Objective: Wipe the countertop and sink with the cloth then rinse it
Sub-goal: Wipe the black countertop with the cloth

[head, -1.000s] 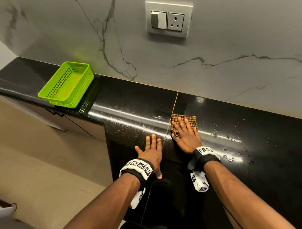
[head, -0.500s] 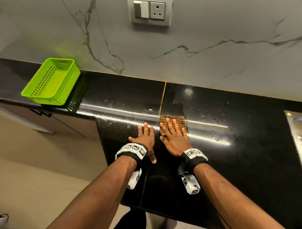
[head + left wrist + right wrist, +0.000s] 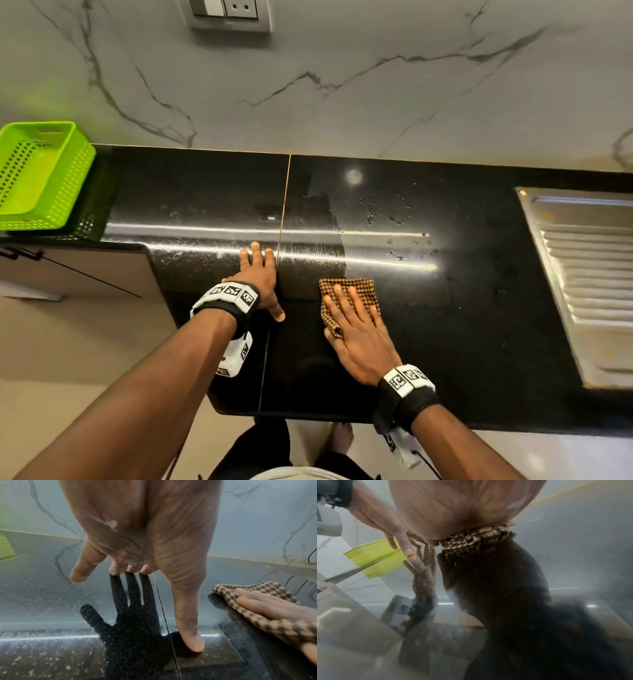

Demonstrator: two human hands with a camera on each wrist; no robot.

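A folded brown checked cloth (image 3: 356, 291) lies on the black polished countertop (image 3: 445, 308), just right of the slab seam. My right hand (image 3: 356, 322) presses flat on the cloth with straight fingers; the left wrist view shows those fingers (image 3: 257, 601) lying on the cloth (image 3: 267, 588). My left hand (image 3: 262, 274) rests flat on the counter left of the seam, fingers spread and holding nothing; its palm (image 3: 145, 534) hovers over its dark reflection. The steel sink (image 3: 589, 274) and its ribbed drainboard sit at the right edge. In the right wrist view the bunched cloth (image 3: 476, 538) shows under my palm.
A lime green perforated basket (image 3: 37, 178) stands on the counter's far left. Water droplets (image 3: 394, 219) dot the surface behind the cloth. A marble backsplash (image 3: 342, 85) with a switch and socket plate (image 3: 227, 13) rises behind. The counter's front edge and floor lie below my arms.
My right hand has slid the cloth to the right and nearer the front edge, away from the seam. The left hand stays planted. The view has shifted right, bringing the sink in.
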